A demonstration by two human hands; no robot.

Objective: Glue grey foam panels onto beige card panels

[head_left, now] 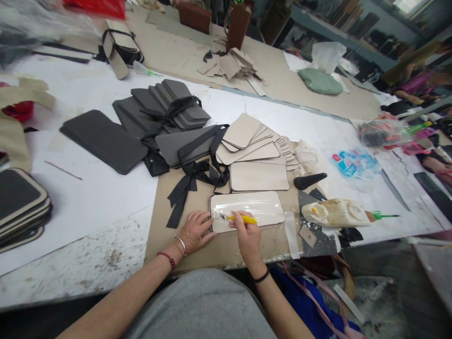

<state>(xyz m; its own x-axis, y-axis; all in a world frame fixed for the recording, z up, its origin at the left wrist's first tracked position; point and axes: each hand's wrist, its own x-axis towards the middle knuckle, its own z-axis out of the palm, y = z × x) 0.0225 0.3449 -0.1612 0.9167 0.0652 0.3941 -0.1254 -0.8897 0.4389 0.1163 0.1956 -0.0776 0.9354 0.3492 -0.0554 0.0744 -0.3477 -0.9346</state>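
A cream rounded panel point(263, 207) with a dark edge lies flat before me, streaked with wet white glue. My right hand point(249, 238) is closed round a yellow-handled brush point(249, 219), its bristles touching the panel's left part. Fingers stretched out, my left hand point(195, 230) rests at the panel's left end. Just behind lies another cream panel point(259, 176), and past it a fanned stack of cream panels point(243, 132). Black ribbon point(192, 175) lies loosely knotted to the left of these.
Dark grey panels point(106, 141) lie at the left behind the ribbon. A stack of dark, cream-bordered panels point(21, 202) stands at the far left. A glue-covered bottle point(335, 213) lies at the right near a black tool point(310, 181). Cardboard scraps point(233, 63) are heaped farther back.
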